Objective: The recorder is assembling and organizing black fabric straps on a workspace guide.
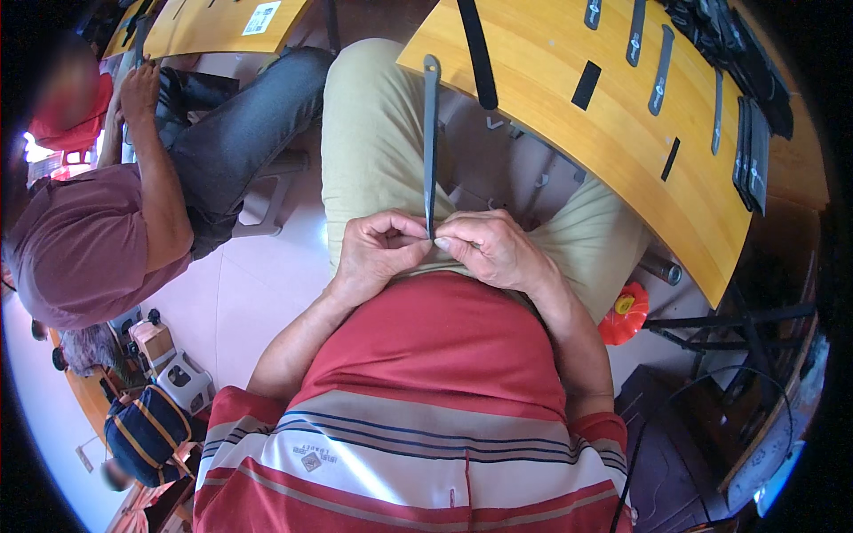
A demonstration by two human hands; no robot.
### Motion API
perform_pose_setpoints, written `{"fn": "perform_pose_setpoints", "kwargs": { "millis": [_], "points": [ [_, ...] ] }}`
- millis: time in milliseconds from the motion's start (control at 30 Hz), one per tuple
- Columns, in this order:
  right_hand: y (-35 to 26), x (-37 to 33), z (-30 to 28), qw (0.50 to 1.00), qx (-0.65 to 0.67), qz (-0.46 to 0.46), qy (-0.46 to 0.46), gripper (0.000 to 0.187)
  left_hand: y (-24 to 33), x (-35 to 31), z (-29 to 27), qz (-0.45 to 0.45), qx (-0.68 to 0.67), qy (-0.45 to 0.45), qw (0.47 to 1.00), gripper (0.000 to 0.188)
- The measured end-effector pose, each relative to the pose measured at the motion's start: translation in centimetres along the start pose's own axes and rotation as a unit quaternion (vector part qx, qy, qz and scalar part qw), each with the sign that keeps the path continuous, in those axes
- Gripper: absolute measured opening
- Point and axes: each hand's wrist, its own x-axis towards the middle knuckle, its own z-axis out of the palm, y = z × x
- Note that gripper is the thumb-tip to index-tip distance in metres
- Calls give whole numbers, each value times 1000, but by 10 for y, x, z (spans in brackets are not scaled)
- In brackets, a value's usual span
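A long grey strap (431, 142), with a rounded end and a small hole at its top, stands upright in front of my lap. Its lower end is pinched between the thumb and fingers of my left hand (382, 253) and my right hand (493, 247), whose fingertips nearly meet there. What the fingertips cover at that end is hidden. On the yellow table (542, 53) ahead, a black strap (478, 58) hangs over the near edge. Beside it lie a short black piece (585, 84), a narrower black piece (671, 160) and several grey straps (661, 71) with rounded ends.
A stack of dark straps (753, 169) and a black pile (711, 35) occupy the table's right side. At left a seated co-worker (98, 231) works at another table (204, 31). An orange-red flower-shaped object (625, 313) and dark table legs (720, 322) are by my right knee.
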Motion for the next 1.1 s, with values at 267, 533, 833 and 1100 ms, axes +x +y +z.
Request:
{"fn": "perform_pose_setpoints", "kwargs": {
  "millis": [267, 533, 833, 1100],
  "points": [
    [-3, 2, 2, 999, -38, -7, 4, 10, -3, 1, -2, -5, -19, -1, 1000, 12],
    [-1, 0, 13, 991, -116, -43, 51, 7, -4, 1, -1, 0, -20, -3, 1000, 13],
    [1, 3, 18, 981, -135, -90, 107, 8, -2, 1, 0, 13, -21, 10, 1000, 11],
    [3, 6, 23, 975, -168, -88, 120, 12, -2, -1, -1, -3, -6, 16, 1000, 13]
  ]
}}
